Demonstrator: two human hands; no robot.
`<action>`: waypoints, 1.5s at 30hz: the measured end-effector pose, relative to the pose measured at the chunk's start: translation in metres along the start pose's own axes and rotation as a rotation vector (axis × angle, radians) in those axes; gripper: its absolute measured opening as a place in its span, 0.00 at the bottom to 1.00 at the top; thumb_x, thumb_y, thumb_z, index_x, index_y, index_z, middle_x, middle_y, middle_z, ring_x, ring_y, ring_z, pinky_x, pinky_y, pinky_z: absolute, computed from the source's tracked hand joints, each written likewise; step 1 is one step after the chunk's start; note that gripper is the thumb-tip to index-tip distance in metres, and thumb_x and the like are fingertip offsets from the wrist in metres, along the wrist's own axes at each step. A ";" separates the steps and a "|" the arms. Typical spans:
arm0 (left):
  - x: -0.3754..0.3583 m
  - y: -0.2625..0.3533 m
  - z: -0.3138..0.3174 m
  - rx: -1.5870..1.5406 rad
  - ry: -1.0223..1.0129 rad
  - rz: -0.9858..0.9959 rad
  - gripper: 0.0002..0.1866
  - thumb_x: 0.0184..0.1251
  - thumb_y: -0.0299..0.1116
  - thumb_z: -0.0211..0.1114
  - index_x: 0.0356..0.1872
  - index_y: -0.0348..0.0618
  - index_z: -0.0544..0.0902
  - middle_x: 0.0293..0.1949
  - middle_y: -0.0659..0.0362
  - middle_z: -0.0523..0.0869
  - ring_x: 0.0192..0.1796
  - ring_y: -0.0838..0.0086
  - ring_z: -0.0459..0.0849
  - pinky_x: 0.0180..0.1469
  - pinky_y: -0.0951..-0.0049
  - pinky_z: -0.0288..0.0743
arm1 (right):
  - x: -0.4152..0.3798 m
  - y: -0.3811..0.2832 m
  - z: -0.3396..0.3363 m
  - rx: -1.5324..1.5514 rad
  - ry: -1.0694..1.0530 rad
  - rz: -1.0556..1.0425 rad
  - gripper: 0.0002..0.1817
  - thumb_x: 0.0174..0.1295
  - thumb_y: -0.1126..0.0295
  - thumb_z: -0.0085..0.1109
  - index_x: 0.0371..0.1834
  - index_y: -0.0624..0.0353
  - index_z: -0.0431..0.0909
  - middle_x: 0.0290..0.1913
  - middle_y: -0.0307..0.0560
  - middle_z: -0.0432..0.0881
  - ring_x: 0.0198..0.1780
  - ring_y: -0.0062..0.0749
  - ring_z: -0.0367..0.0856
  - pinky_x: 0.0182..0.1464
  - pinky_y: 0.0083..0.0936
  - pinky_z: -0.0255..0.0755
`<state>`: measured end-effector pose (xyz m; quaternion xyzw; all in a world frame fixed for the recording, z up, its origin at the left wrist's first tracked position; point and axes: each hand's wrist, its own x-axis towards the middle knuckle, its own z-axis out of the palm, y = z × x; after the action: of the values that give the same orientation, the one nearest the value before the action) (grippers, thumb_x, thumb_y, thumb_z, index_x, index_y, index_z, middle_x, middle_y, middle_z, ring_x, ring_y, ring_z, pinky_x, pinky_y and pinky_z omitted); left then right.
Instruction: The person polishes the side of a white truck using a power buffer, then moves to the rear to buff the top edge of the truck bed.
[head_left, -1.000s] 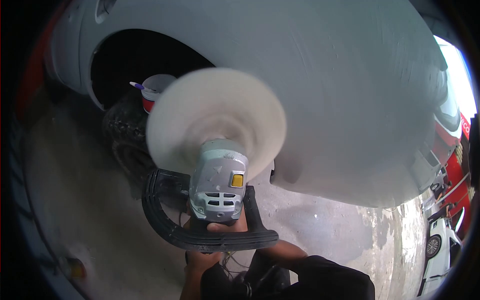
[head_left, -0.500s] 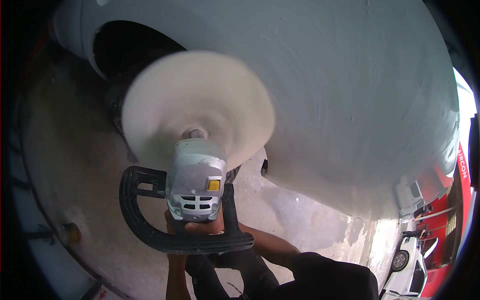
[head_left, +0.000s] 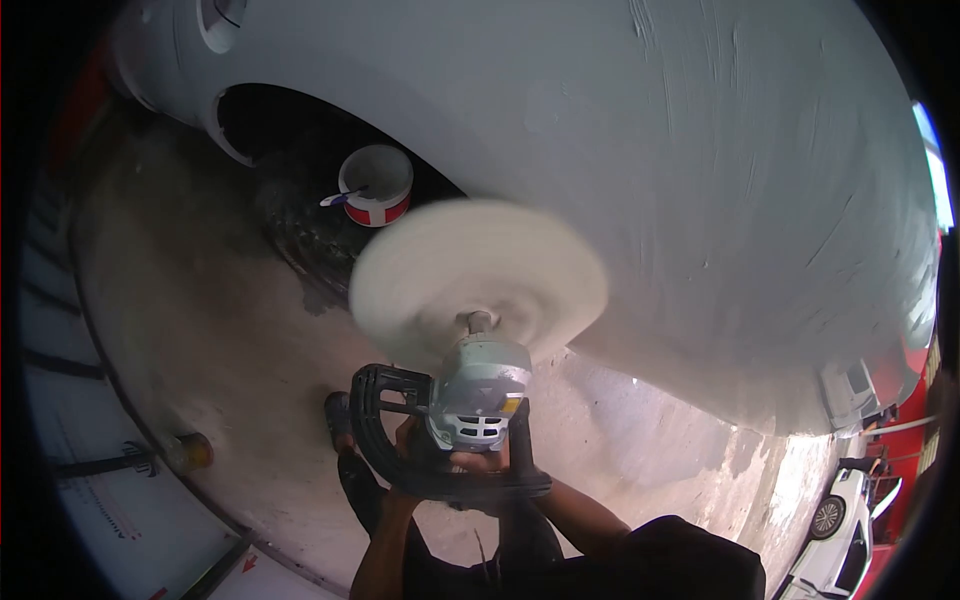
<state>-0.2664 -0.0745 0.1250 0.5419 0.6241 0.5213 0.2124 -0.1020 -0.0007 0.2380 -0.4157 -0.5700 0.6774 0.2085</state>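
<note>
A silver and black polisher [head_left: 478,395] with a black D-shaped handle [head_left: 375,440] is held in front of me in both hands. My left hand [head_left: 408,437] is closed on it inside the left part of the handle, partly hidden. Below the motor housing, the fingers of my right hand [head_left: 482,462] wrap around the tool's body. The wide off-white round pad [head_left: 440,265] is blurred by spinning and overlaps the lower edge of the pale grey car body [head_left: 600,130]. Whitish streaks run over that panel.
A white and red bucket [head_left: 378,208] with a blue-handled brush [head_left: 340,199] in it stands on the tyre [head_left: 300,235] by the wheel arch. A can-like object [head_left: 195,452] sits on the floor at left, near white panels [head_left: 110,510]. A white car [head_left: 835,540] is parked at far right.
The polisher and both hands have shifted right and slightly down in the view. The bucket and brush by the wheel arch have come into sight. The pad blurs in both frames.
</note>
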 end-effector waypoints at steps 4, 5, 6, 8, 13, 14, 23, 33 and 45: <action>0.037 -0.028 -0.048 0.011 -0.029 0.029 0.28 0.59 0.33 0.78 0.58 0.35 0.76 0.51 0.46 0.81 0.52 0.51 0.84 0.53 0.57 0.78 | 0.062 0.028 0.037 0.067 0.107 -0.185 0.36 0.55 0.62 0.80 0.65 0.61 0.75 0.58 0.48 0.82 0.59 0.39 0.81 0.63 0.38 0.75; 0.036 -0.025 -0.053 0.019 -0.047 0.034 0.28 0.59 0.33 0.78 0.58 0.35 0.76 0.51 0.46 0.81 0.52 0.51 0.84 0.53 0.57 0.78 | 0.049 0.044 0.037 0.106 0.119 -0.199 0.36 0.55 0.62 0.80 0.65 0.61 0.75 0.58 0.48 0.82 0.59 0.39 0.81 0.64 0.38 0.75; 0.047 -0.032 -0.064 0.019 -0.052 0.028 0.28 0.59 0.33 0.78 0.58 0.35 0.76 0.51 0.46 0.81 0.52 0.51 0.84 0.53 0.57 0.78 | 0.063 0.041 0.047 0.133 0.121 -0.218 0.36 0.55 0.62 0.81 0.65 0.61 0.75 0.58 0.48 0.82 0.59 0.39 0.81 0.64 0.38 0.75; 0.062 -0.039 -0.077 0.032 -0.063 0.038 0.28 0.59 0.33 0.78 0.58 0.35 0.76 0.51 0.46 0.82 0.52 0.51 0.85 0.53 0.57 0.79 | 0.086 0.038 0.063 0.172 0.104 -0.239 0.36 0.55 0.62 0.81 0.65 0.61 0.75 0.58 0.48 0.82 0.59 0.38 0.81 0.64 0.38 0.75; 0.084 -0.042 -0.094 0.075 -0.086 0.060 0.28 0.59 0.33 0.78 0.57 0.36 0.77 0.51 0.46 0.82 0.51 0.51 0.85 0.53 0.57 0.79 | 0.107 0.018 0.082 0.198 0.052 -0.245 0.36 0.54 0.62 0.81 0.65 0.61 0.75 0.58 0.48 0.82 0.59 0.38 0.81 0.63 0.37 0.75; 0.085 -0.041 -0.094 0.080 -0.089 0.057 0.28 0.59 0.33 0.78 0.57 0.36 0.77 0.51 0.46 0.82 0.51 0.51 0.85 0.52 0.57 0.79 | 0.105 0.018 0.081 0.196 0.057 -0.239 0.36 0.54 0.62 0.81 0.65 0.61 0.75 0.58 0.48 0.82 0.59 0.38 0.81 0.63 0.37 0.75; 0.055 -0.026 -0.060 0.030 -0.184 -0.031 0.27 0.59 0.33 0.78 0.57 0.36 0.77 0.50 0.46 0.83 0.50 0.51 0.86 0.52 0.57 0.80 | 0.009 0.014 0.032 0.182 0.203 -0.045 0.36 0.54 0.62 0.81 0.65 0.61 0.75 0.57 0.47 0.82 0.59 0.37 0.81 0.63 0.37 0.75; 0.106 -0.026 -0.109 0.112 -0.275 0.081 0.27 0.58 0.33 0.78 0.56 0.36 0.78 0.50 0.46 0.84 0.49 0.50 0.87 0.51 0.56 0.80 | 0.104 0.005 0.088 0.304 0.225 -0.261 0.36 0.53 0.62 0.81 0.64 0.61 0.75 0.57 0.47 0.82 0.58 0.36 0.81 0.63 0.36 0.75; 0.097 -0.026 -0.061 0.111 -0.469 0.117 0.26 0.58 0.33 0.78 0.55 0.37 0.78 0.49 0.46 0.85 0.48 0.50 0.87 0.50 0.56 0.81 | 0.056 0.048 0.056 0.451 0.588 -0.261 0.37 0.52 0.61 0.81 0.63 0.61 0.75 0.57 0.46 0.82 0.57 0.35 0.81 0.62 0.35 0.75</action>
<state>-0.3604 -0.0096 0.1532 0.6939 0.5530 0.3578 0.2908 -0.1693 -0.0043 0.1751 -0.4598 -0.3706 0.6055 0.5335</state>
